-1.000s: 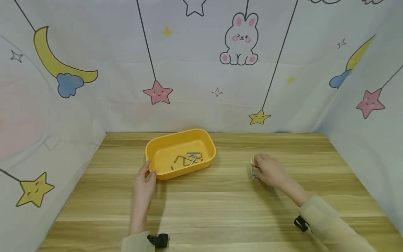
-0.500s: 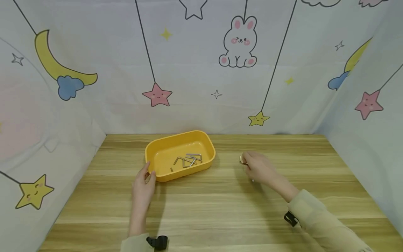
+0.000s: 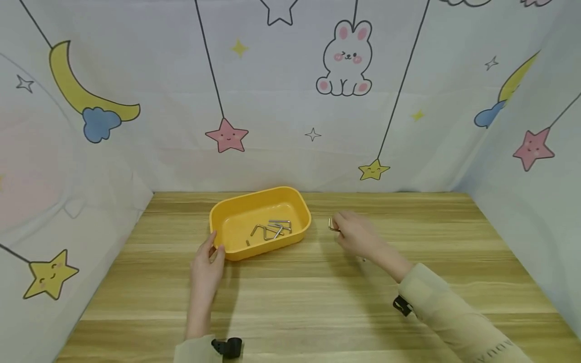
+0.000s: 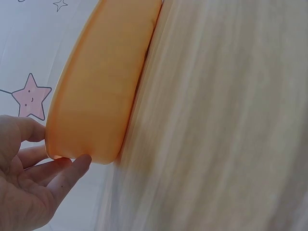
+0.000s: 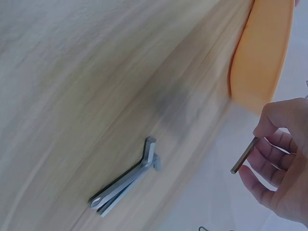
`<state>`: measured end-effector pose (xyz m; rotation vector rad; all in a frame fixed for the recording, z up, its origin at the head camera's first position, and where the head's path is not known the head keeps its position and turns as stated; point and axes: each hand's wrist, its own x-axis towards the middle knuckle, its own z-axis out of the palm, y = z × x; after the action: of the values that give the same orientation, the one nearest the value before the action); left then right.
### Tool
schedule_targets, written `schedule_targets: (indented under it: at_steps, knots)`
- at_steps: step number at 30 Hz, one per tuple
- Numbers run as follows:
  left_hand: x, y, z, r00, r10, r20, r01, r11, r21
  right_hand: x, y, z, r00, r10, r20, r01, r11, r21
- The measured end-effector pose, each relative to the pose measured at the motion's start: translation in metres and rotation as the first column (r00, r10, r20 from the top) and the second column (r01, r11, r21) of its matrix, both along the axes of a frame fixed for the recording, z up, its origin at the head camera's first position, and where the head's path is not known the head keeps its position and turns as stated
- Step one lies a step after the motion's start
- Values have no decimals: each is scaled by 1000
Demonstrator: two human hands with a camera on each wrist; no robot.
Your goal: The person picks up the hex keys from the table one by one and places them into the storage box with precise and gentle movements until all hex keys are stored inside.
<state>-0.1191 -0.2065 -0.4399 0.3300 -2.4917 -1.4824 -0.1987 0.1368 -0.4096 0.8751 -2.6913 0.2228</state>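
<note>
My left hand (image 3: 207,267) grips the near-left corner of a yellow plastic box (image 3: 260,249), with its thumb against the outer wall. Inside the box lie several L-shaped hex keys (image 3: 275,232), partly overlapping. To the right of the box, my right hand (image 3: 358,236) is raised over the table and pinches one hex key (image 5: 244,155) between thumb and fingers; its short end sticks out. Below that hand, two more hex keys (image 5: 122,183) lie together on the table, mostly hidden by the hand in the head view.
The wood-grain table (image 3: 290,312) is enclosed by white fabric walls (image 3: 272,166) printed with stars, moons and a rabbit. Black straps with small devices (image 3: 229,348) sit at both wrists.
My right hand has moved left toward the box, carrying the hex key away from the ones left on the table. My left hand has stayed at the box's corner.
</note>
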Motion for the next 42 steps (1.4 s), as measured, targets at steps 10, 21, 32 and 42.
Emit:
schedule_targets:
  at_steps: [10,21,32,42]
  knots:
    - [0,1,0,1000,-1,7,1,1000,-3,-5,-19,4,999,4,49,-3,1000,-19]
    - [-1,1,-1,1000,-2,15,2,1000,17,-14,-43,7,997,29,78,-24,997,-69]
    - [-1,2,3,1000,5,26,-6,1000,15,-22,-66,12,995,59,85,-48,991,-124]
    - [-3,2,1,1000,7,19,-7,1000,14,-24,-87,11,992,83,95,-72,990,-118]
